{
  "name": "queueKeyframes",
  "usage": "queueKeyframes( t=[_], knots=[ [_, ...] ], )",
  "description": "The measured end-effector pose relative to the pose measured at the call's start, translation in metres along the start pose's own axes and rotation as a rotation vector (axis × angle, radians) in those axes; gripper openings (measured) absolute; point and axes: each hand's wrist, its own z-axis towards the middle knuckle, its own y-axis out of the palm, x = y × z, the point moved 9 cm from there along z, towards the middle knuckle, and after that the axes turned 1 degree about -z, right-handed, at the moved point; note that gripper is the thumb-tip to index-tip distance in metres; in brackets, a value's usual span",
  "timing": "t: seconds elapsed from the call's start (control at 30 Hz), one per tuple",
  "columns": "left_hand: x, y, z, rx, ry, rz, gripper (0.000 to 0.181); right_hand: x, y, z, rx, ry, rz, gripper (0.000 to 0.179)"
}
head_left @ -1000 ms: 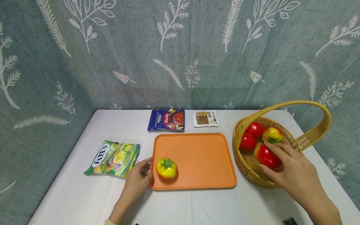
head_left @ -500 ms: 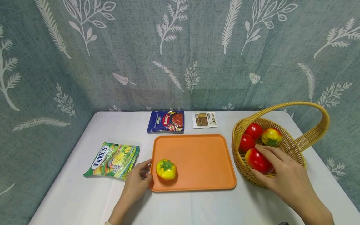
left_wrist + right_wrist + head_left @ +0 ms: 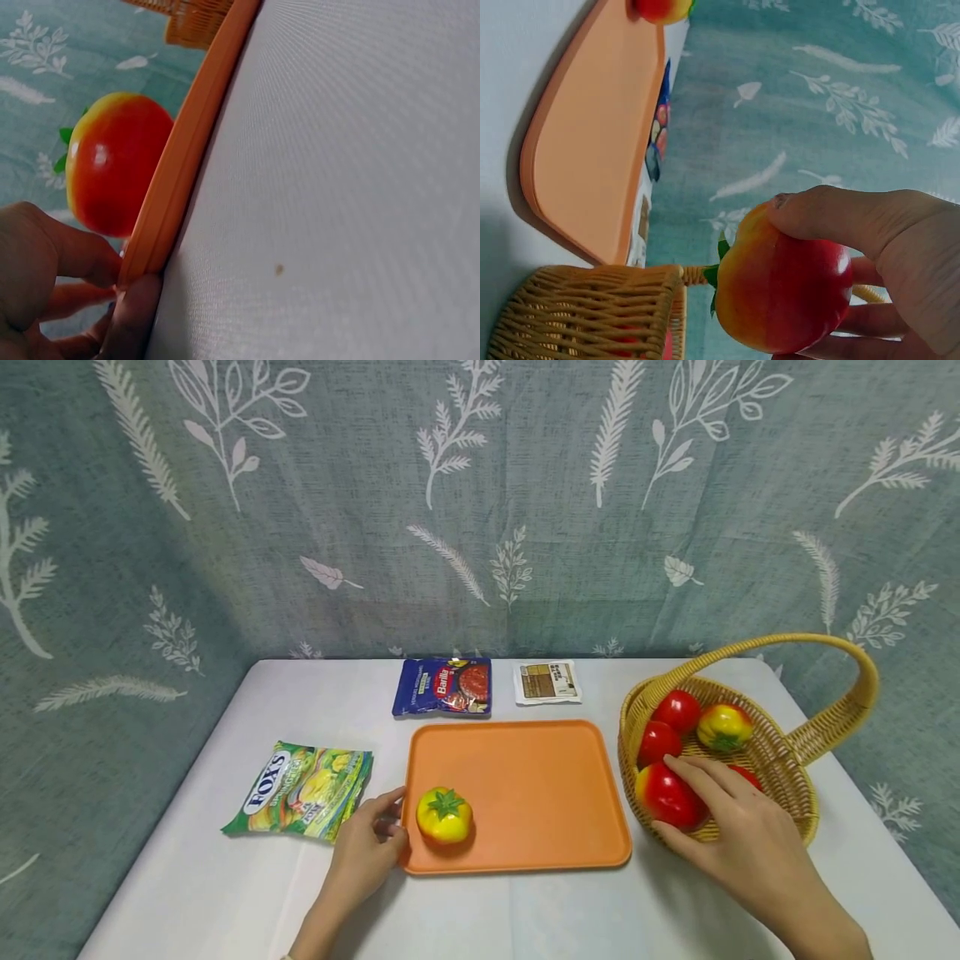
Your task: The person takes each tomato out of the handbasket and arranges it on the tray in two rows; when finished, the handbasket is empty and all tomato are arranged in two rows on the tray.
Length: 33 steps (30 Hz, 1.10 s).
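Note:
My right hand (image 3: pixel 738 835) grips a red-and-yellow fruit with a green leafy top (image 3: pixel 780 285), held over the front left of the wicker basket (image 3: pixel 806 802). Thumb and fingers curl around its sides in the right wrist view. Inside the basket are two red fruits (image 3: pixel 677 711) at the left, a yellow-and-red one (image 3: pixel 724 727) behind, and another red one partly hidden by my hand. My left hand (image 3: pixel 367 839) pinches the left edge of the orange tray (image 3: pixel 525 793). Near that edge, a yellow-and-red fruit with a green leafy top (image 3: pixel 444 816) sits on the tray.
A green Fox's candy bag (image 3: pixel 303 791) lies left of the tray. Behind it are a blue Barilla pouch (image 3: pixel 442 687) and a small white-and-brown packet (image 3: pixel 547 682). The basket's tall handle (image 3: pixel 855 693) arches over its right side. A patterned curtain (image 3: pixel 480 527) hangs behind the table.
My right hand has moved left with the fruit, from the middle of the basket toward its front left rim. The left hand keeps its place at the tray edge.

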Motion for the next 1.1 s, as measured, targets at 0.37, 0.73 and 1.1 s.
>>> queueKeyframes(
  t=[0.37, 0.73, 1.1],
  knots=[
    [0.001, 0.000, -0.001, -0.003, 0.003, 0.021, 0.059, -0.009, 0.003, 0.003, 0.013, -0.031, 0.011, 0.071],
    [0.000, 0.001, 0.000, -0.003, -0.005, 0.026, 0.058, -0.012, 0.011, 0.004, -0.026, -0.029, 0.014, 0.073],
    [-0.001, 0.001, 0.000, -0.007, -0.015, 0.033, 0.059, -0.016, 0.023, 0.005, -0.037, -0.051, 0.021, 0.072]
  ],
)
